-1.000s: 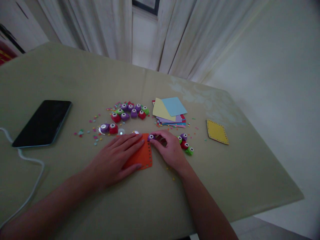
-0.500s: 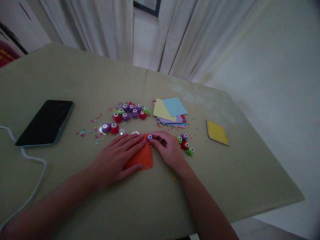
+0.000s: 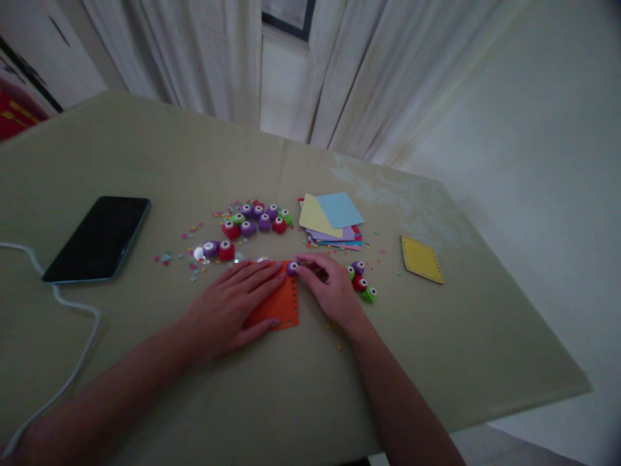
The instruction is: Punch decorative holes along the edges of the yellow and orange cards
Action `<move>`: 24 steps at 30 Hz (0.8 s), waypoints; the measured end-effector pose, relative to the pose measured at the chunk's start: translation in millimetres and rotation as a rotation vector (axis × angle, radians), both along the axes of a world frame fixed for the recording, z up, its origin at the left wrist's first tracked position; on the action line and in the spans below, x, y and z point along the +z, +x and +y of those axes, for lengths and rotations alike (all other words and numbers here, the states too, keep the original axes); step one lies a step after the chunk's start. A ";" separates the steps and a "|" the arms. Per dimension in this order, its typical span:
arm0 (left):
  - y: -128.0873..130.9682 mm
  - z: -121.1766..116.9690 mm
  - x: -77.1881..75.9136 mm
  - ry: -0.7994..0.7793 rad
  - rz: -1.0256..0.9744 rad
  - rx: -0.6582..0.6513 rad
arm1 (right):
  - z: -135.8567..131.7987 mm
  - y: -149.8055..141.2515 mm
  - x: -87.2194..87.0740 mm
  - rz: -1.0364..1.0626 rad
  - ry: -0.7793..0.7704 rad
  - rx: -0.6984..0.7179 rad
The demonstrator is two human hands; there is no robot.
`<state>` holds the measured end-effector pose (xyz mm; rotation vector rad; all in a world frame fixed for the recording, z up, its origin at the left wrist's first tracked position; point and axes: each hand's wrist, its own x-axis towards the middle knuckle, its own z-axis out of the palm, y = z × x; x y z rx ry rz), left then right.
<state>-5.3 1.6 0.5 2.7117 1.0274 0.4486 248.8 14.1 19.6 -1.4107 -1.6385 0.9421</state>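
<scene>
My left hand [image 3: 230,301] lies flat on an orange paper square [image 3: 284,304], fingers stretched out, covering its left part. Small punched holes run along the square's right and bottom edges. At its top right corner, my right hand [image 3: 332,285] pinches a small purple paper punch [image 3: 292,268] between thumb and fingers. Whether paper sits inside the punch's slot cannot be made out. Just behind the right hand stand several more punches, among them a red one [image 3: 359,282] and a green one [image 3: 369,294].
Several purple, red and green punches [image 3: 248,228] stand beyond my left hand amid confetti [image 3: 194,254]. Coloured paper sheets [image 3: 339,210] are stacked at the back. A yellow square with punched edges [image 3: 421,259] lies right. A tablet [image 3: 99,238] with a white cable [image 3: 90,343] lies left.
The view has shifted slightly, so things on the table's left appear further right. The purple punch sits slightly further left on the paper's corner. My left hand stays flat.
</scene>
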 end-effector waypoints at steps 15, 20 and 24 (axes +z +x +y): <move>2.0 4.3 -4.2 -0.020 -0.007 -0.017 | 33.1 1.0 19.6 -0.090 -0.339 0.055; 2.9 3.7 -3.5 -0.013 -0.033 -0.015 | 44.5 4.6 21.8 -0.229 -0.347 0.099; 3.9 3.2 -2.7 -0.017 -0.027 -0.016 | 49.7 1.8 28.5 -0.384 -0.307 0.154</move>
